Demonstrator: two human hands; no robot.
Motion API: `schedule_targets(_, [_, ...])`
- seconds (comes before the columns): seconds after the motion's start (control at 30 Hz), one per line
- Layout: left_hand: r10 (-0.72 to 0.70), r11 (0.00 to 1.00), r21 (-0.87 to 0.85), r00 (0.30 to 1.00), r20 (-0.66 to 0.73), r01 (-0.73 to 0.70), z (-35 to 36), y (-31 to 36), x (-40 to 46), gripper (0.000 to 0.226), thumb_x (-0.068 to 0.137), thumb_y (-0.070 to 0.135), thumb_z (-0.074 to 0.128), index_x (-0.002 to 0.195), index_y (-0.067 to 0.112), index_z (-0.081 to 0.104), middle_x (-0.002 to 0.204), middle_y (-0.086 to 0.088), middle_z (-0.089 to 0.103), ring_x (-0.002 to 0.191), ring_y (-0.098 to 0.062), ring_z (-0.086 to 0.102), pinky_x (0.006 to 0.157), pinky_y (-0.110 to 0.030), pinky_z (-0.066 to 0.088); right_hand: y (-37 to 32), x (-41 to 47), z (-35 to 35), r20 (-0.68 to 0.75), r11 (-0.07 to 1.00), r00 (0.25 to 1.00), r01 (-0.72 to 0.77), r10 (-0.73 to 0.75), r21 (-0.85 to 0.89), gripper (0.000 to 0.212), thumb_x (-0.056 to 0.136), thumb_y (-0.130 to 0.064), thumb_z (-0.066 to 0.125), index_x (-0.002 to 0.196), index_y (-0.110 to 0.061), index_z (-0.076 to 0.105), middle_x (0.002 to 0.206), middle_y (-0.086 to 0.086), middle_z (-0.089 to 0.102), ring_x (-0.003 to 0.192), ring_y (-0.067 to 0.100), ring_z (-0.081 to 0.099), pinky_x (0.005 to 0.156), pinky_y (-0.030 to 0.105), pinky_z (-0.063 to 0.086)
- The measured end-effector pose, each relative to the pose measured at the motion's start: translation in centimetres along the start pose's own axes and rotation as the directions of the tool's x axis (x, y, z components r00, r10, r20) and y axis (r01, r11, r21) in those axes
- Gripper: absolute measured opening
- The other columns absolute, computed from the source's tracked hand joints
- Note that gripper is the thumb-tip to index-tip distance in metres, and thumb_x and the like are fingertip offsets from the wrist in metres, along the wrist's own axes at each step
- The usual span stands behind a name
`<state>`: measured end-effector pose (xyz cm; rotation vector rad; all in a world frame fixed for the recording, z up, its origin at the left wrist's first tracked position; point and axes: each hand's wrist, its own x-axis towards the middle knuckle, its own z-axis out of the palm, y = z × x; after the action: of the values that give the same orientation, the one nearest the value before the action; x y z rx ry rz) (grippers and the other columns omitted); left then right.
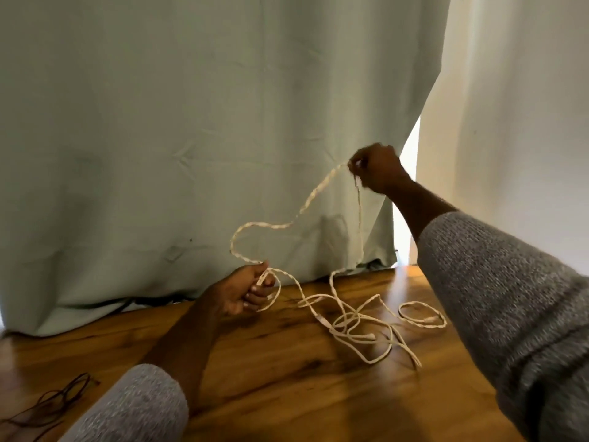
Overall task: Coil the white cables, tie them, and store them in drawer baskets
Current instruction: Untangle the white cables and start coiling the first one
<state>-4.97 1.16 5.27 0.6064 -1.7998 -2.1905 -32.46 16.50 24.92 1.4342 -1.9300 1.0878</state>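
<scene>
A long white braided cable (350,323) lies in loose tangled loops on the wooden table (287,378). My left hand (245,291) hovers just above the table and grips one stretch of the cable between curled fingers and thumb. My right hand (376,169) is raised high in front of the curtain and pinches the cable further along. Between the two hands the cable hangs in a slack wavy arc. From my right hand another stretch drops straight down to the tangle.
A pale green curtain (191,138) hangs behind the table, with a white curtain (510,122) at the right. Thin dark cords (54,403) lie at the table's near left corner. My grey sleeves fill the lower left and right.
</scene>
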Motion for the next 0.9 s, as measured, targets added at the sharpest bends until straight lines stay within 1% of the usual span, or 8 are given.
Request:
schedule_targets(0.1, [0.049,0.998,-0.042,0.99,0.135,-0.043,0.2,-1.5,-1.8,0.048,0.1,0.048,0.035,0.064,0.017,0.042,0.047,0.004,0.026,0.036,-0.008,0.014,0.04,-0.018,0.007,0.7,-3.4,2.9,0.324,0.975,0.936,-0.071,0.138,-0.21,0.026,0.087,-0.016,0.075,0.107,-0.032,0.069,0.114,0.015,0.069,0.092,0.031,0.07,0.093,0.044,0.057])
schedule_targets(0.2, [0.1,0.989,-0.13,0.967,0.234,-0.071,-0.2,-2.7,-3.3,0.05,0.101,0.046,0.037,0.06,0.018,0.04,0.043,0.005,0.028,0.036,-0.009,0.012,0.04,-0.017,0.011,-2.3,-7.7,5.9,0.418,0.97,0.907,0.064,0.041,-0.234,0.061,0.085,-0.006,0.069,0.141,-0.019,0.048,0.13,0.013,0.059,0.116,0.035,0.06,0.098,0.044,0.05])
schedule_targets(0.33, [0.106,0.987,-0.155,0.909,0.402,-0.047,-0.8,-3.8,-5.5,0.05,0.1,0.044,0.049,0.059,0.019,0.035,0.043,0.004,0.022,0.034,-0.009,0.014,0.039,-0.016,0.013,-9.4,-13.6,8.8,0.471,0.895,0.881,0.243,-0.042,-0.375,0.065,0.082,-0.011,0.073,0.139,-0.018,0.043,0.139,0.01,0.038,0.125,0.035,0.047,0.102,0.057,0.043])
schedule_targets(0.43, [0.081,0.99,-0.143,0.866,0.493,-0.011,-1.2,-4.7,-6.7,0.051,0.1,0.044,0.048,0.059,0.019,0.033,0.043,0.003,0.022,0.033,-0.01,0.016,0.04,-0.016,0.015,-13.5,-16.8,10.4,0.39,0.956,0.878,0.291,-0.277,0.025,0.036,0.084,-0.011,0.062,0.119,-0.021,0.063,0.132,0.004,0.052,0.12,0.026,0.053,0.1,0.048,0.046])
schedule_targets(0.5, [0.092,0.99,-0.136,0.843,0.53,-0.023,-1.3,-5.0,-7.4,0.048,0.097,0.042,0.053,0.058,0.021,0.034,0.043,0.004,0.023,0.033,-0.011,0.016,0.041,-0.017,0.014,-15.6,-18.6,11.5,0.479,0.932,0.826,0.141,-0.296,0.333,0.022,0.096,-0.021,0.054,0.113,-0.022,0.068,0.119,0.002,0.066,0.106,0.02,0.063,0.093,0.043,0.053])
schedule_targets(0.63, [0.092,0.989,-0.148,0.817,0.569,-0.008,-2.5,-6.1,-8.6,0.038,0.094,0.036,0.054,0.059,0.021,0.051,0.044,0.004,0.024,0.035,-0.011,0.011,0.041,-0.021,0.009,-16.4,-19.5,13.2,0.573,0.937,0.768,0.098,-0.286,0.336,0.032,0.096,-0.049,0.059,0.099,-0.021,0.076,0.096,-0.001,0.074,0.086,0.014,0.067,0.083,0.044,0.058])
schedule_targets(0.8, [0.157,0.967,-0.255,0.794,0.588,-0.001,-4.3,-6.4,-9.5,0.046,0.103,0.039,0.043,0.062,0.02,0.04,0.044,0.003,0.024,0.035,-0.011,0.009,0.041,-0.022,0.007,-15.6,-18.4,13.4,0.666,0.785,0.634,-0.147,-0.392,0.602,0.017,0.093,-0.014,0.072,0.109,-0.007,0.073,0.103,0.004,0.072,0.087,0.017,0.07,0.062,0.024,0.056])
schedule_targets(0.9, [0.184,0.96,-0.278,0.789,0.586,-0.017,-4.6,-6.3,-9.9,0.048,0.105,0.041,0.036,0.063,0.019,0.037,0.043,0.002,0.019,0.034,-0.011,0.009,0.041,-0.022,0.007,-15.4,-17.3,14.2,0.634,0.756,0.695,-0.199,-0.339,0.623,0.012,0.09,-0.005,0.073,0.101,-0.005,0.074,0.098,0.012,0.073,0.082,0.021,0.072,0.057,0.031,0.057])
